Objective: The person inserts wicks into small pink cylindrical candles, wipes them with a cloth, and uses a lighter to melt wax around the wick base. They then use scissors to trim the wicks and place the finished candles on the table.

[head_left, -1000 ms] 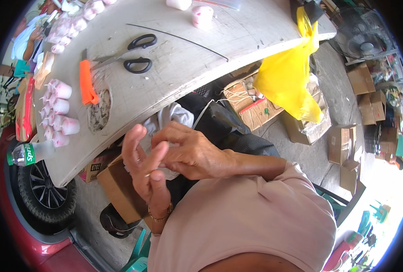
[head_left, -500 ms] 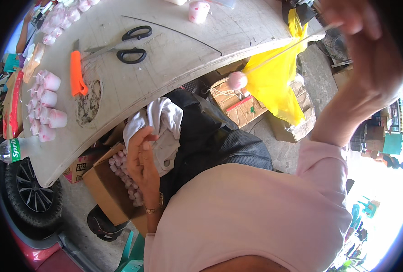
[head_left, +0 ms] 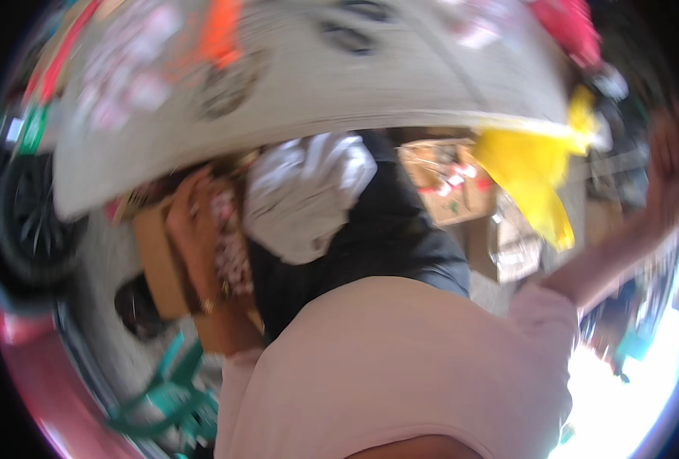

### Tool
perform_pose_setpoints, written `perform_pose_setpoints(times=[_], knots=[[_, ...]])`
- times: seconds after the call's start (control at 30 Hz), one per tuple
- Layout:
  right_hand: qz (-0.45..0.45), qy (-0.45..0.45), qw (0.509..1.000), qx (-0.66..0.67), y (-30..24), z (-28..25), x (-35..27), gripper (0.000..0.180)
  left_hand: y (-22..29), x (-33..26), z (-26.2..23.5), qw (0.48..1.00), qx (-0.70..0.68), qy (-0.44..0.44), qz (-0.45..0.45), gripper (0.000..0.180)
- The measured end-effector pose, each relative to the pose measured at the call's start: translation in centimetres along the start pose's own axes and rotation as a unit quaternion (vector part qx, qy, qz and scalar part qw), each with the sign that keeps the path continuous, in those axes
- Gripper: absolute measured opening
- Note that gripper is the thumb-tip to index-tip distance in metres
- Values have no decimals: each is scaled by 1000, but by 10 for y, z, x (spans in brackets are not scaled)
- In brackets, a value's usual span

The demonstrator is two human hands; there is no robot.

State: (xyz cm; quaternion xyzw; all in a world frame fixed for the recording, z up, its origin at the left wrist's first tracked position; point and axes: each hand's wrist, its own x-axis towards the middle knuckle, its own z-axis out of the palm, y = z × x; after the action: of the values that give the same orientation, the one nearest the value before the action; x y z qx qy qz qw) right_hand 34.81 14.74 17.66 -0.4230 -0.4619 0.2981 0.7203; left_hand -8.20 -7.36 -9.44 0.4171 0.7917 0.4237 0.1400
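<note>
The whole picture is motion-blurred. My left hand (head_left: 190, 222) reaches down into an open cardboard box (head_left: 152, 268) beside my left knee, under the table edge. Small pink and white pieces (head_left: 232, 252) fill the box next to the hand. I cannot tell whether its fingers hold any. My right hand (head_left: 667, 157) is raised at the far right at the end of an outstretched arm, beyond a yellow plastic bag (head_left: 531, 172). It is too smeared to show its fingers. A white cloth (head_left: 301, 191) lies on my dark trousers (head_left: 378, 237).
A pale table (head_left: 339, 99) curves across the top, carrying an orange tool (head_left: 221, 30), dark scissors (head_left: 347, 30) and pink pieces (head_left: 125, 61). The yellow bag hangs from its right edge. Cardboard boxes (head_left: 446, 183) sit on the floor, a tyre (head_left: 26, 229) at left, a teal stool (head_left: 167, 398) below.
My hands came apart from in front of my chest. The left one went down into the box, the right one swung out to the far right. The view has shifted and blurred.
</note>
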Motion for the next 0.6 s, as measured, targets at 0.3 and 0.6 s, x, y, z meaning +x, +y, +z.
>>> perform_pose_setpoints(times=[0.3,0.6], knots=[[-4,-332,886,-323,68,-15,-98,32,-257,-45,28,932,233,17,-278,25],[172,-368,869,-282,80,14,-125,13,-328,-72,101,866,308,-32,-393,48]])
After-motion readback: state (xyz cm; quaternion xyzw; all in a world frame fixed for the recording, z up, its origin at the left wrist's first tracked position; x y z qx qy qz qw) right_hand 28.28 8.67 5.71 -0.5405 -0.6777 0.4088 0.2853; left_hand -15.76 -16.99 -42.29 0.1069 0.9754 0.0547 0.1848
